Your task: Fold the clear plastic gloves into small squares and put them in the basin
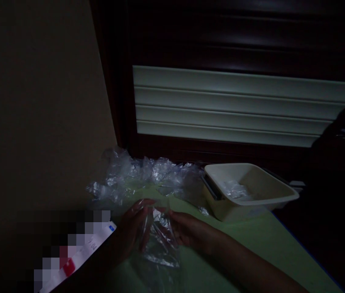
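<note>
A clear plastic bag (161, 244) hangs between my two hands over the green tabletop (239, 248), near the front. My left hand (134, 228) has its fingers curled around the bag's left side. My right hand (186, 232) grips the upper right side of the bag. Light glints off the creased film, and the lower end of the bag fades into the dark. Behind my hands lies a heap of crumpled clear plastic bags (160, 171) along the back of the table.
A cream plastic basin (227, 209) with dark handles stands at the right, with some clear plastic inside. A lit screen (90, 248) lies at the lower left, partly blurred out. A wall (44, 101) rises at left; a dark wooden panel with pale slats (221, 108) stands behind.
</note>
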A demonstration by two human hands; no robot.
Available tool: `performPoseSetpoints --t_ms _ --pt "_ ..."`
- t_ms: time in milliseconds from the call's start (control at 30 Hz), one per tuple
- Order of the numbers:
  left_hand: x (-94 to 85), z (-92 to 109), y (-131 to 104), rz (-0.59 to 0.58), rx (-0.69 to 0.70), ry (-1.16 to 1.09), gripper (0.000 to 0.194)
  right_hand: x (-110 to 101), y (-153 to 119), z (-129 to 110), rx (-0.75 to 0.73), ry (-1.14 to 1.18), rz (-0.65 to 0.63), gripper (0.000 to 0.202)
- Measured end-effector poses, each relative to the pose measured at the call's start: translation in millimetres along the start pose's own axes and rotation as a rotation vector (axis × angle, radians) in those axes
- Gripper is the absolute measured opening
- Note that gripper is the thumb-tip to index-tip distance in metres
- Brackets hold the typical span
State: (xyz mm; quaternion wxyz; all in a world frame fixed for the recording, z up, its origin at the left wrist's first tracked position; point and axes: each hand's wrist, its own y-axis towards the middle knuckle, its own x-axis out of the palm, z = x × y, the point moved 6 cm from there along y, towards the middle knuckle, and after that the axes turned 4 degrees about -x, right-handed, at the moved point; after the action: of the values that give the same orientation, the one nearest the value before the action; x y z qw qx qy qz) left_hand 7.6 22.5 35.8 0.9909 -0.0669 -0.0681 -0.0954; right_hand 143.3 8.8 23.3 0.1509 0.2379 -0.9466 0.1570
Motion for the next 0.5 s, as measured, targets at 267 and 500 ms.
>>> performPoseSetpoints --t_ms 267,500 --pt "-5.5 -4.8 5.4 -0.111 -0.035 -0.057 0.044 -29.7 -9.4 -43.8 -0.326 -0.128 0.233 0.038" --pt "-8.5 16.1 -8.8 -0.095 -0.029 0.046 0.046 -25.8 -44.2 -89.7 -0.499 -0.309 0.313 0.032"
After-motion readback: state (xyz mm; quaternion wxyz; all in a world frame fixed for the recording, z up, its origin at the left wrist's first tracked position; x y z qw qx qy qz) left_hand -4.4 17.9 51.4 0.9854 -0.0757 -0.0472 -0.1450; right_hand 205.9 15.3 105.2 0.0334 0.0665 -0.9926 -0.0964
